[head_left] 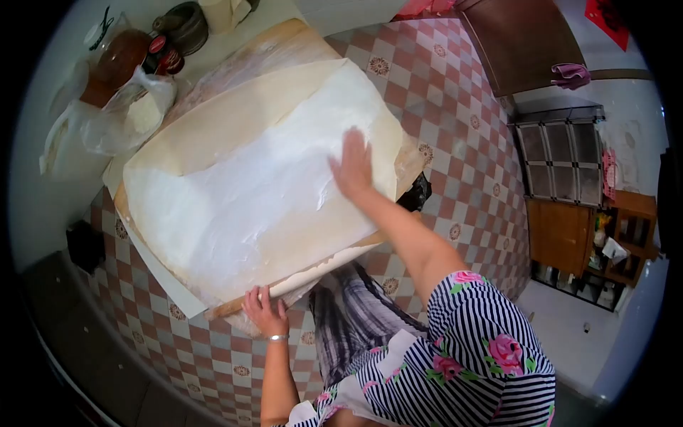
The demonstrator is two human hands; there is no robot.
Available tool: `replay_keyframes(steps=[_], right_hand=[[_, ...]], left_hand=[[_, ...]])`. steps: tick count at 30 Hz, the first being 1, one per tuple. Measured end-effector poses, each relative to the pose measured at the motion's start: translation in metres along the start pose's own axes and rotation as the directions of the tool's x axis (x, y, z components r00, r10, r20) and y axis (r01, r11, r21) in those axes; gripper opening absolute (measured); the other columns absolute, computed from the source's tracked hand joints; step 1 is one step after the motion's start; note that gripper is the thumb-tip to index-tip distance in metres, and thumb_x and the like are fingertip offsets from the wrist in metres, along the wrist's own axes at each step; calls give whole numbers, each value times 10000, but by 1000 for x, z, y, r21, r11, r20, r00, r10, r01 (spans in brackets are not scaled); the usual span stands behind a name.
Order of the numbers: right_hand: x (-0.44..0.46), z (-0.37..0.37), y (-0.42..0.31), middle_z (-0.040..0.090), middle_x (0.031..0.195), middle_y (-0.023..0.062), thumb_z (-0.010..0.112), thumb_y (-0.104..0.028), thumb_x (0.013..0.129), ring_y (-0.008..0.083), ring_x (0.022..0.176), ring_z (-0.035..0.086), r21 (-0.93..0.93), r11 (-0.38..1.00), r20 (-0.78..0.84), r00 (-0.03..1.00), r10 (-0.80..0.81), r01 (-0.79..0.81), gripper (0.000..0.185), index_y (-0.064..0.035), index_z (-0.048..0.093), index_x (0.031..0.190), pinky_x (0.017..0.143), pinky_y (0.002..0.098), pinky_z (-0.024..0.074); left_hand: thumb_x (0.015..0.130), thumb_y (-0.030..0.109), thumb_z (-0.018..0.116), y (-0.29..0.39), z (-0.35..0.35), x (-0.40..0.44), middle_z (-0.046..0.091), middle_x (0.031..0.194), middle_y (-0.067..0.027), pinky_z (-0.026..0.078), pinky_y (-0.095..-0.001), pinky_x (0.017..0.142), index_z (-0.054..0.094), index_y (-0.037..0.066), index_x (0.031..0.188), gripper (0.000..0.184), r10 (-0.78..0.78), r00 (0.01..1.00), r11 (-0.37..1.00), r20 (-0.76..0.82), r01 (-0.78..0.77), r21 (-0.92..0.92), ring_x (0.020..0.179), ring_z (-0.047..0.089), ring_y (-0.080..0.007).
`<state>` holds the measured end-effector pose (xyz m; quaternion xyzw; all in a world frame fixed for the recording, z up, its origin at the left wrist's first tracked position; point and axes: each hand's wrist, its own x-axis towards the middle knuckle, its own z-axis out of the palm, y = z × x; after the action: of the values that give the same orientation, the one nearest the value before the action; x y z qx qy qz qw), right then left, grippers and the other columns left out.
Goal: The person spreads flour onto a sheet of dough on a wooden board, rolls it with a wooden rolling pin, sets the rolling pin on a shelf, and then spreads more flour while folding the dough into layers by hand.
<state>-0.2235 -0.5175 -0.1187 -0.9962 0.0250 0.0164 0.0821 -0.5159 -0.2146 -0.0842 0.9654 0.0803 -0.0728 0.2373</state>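
Head view: dough [235, 132] spread on board [284, 32], near edge wrapped around pin [228, 308].
Right hand [351, 168]: open, palm down on dough; best swept lightly, thinning thick flour [341, 99] toward bare patches.
Left hand [266, 313]: laid over pin by bare end, cannot tell if closed; best steady, without denting rolled edge.

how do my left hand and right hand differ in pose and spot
The left hand is at the near edge, fingers bent by the wooden rod; the right hand is farther out, open and palm down at the powdered sheet. The left wrist wears a bracelet, while the right wrist shows none. Both hands are ungloved.
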Motion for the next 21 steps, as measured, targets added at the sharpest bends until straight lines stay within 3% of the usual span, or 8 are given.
replay_keyframes(steps=[2, 5, 11, 14, 17, 21], right_hand=[[-8, -14, -3, 183, 1581, 201, 537, -434, 933, 316, 1481, 128, 56, 996, 80, 994, -75, 71, 796, 24, 213, 1497, 1190, 480, 114], [22, -8, 11, 199, 1573, 204, 541, -432, 932, 319, 1478, 139, 60, 987, -43, 989, -144, 147, 789, 26, 225, 1491, 1190, 476, 120], [70, -14, 48, 220, 1562, 216, 557, -389, 925, 337, 1464, 171, 30, 996, -103, 992, -77, 81, 763, 34, 248, 1480, 1188, 473, 137], [49, -19, 68, 198, 1571, 213, 548, -393, 933, 322, 1475, 145, 114, 993, -66, 997, 32, -24, 770, 41, 231, 1486, 1196, 459, 104], [4, -24, 81, 191, 1567, 231, 549, -377, 936, 341, 1471, 141, 69, 996, 26, 998, 62, -63, 769, 55, 225, 1484, 1197, 457, 103], [-11, -18, 95, 210, 1553, 254, 549, -368, 938, 369, 1465, 145, 72, 993, -38, 994, 99, -96, 766, 71, 227, 1477, 1196, 463, 105]], left_hand=[[715, 122, 740, 2, -2, 2, 443, 1401, -127, 228, -595, 1112, 526, 150, 1314, 638, -2, 1000, 1000, 4, 2, 16, 1350, 352, -382], [705, 108, 741, 6, -7, 9, 448, 1394, -125, 225, -589, 1114, 530, 142, 1309, 641, -14, 999, 999, 30, 13, 39, 1343, 359, -382], [714, 114, 717, 3, -7, 13, 459, 1379, -129, 223, -584, 1119, 546, 137, 1290, 601, 26, 1000, 999, 15, -26, 40, 1337, 361, -380], [684, 78, 705, 7, -10, 17, 480, 1355, -142, 238, -555, 1127, 548, 105, 1280, 617, 37, 999, 998, 2, -37, 50, 1323, 371, -389], [692, 86, 698, 7, -10, 19, 483, 1353, -144, 239, -554, 1128, 557, 110, 1271, 596, 27, 1000, 999, -3, -27, 42, 1321, 374, -391], [707, 109, 700, 5, -11, 19, 483, 1353, -139, 235, -561, 1126, 565, 141, 1271, 581, -3, 1000, 1000, 9, 3, 26, 1322, 380, -385]])
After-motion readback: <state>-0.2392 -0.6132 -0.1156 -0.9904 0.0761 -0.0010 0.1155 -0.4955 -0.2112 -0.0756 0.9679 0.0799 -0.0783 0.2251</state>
